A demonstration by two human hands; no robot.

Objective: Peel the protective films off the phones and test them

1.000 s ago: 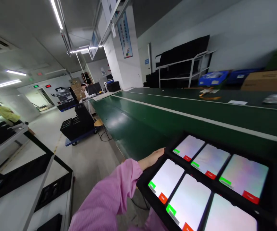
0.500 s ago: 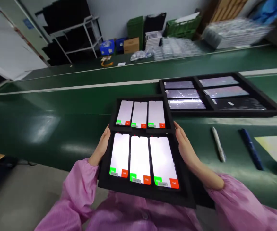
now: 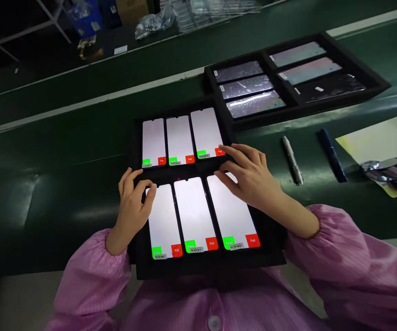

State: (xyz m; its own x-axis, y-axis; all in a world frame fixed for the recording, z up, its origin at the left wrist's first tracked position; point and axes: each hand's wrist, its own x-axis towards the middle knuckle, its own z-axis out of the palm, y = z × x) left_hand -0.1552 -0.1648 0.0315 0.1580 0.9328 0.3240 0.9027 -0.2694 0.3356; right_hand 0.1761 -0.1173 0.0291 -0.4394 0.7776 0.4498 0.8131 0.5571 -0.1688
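A black foam tray (image 3: pixel 212 269) lies on the green bench in front of me, with two rows of smartphones in its slots. Their lit white screens carry green and red boxes, and the red ones read "Fail". My left hand (image 3: pixel 131 204) is over the tray's left side, loosely curled, thumb and index finger at the top corner of the lower left smartphone (image 3: pixel 165 216). Over the right side, my right hand (image 3: pixel 253 177) spreads its fingers. One fingertip is at the red box of the upper right smartphone (image 3: pixel 207 131); the thumb is over the top of the lower right smartphone (image 3: pixel 234 211).
Behind to the right, a second black tray (image 3: pixel 308 108) holds several dark-screened phones in film. A white pen (image 3: pixel 292 161), a blue marker (image 3: pixel 332 156), a yellowish paper sheet (image 3: pixel 374 138) and a shiny dark object (image 3: pixel 393 172) lie at right. Plastic bags (image 3: pixel 157 23) sit on the far ledge.
Both hands have let go of the tray's sides and moved in over the smartphones. The tray now rests flatter on the bench. My view has tipped downward and the picture is darker.
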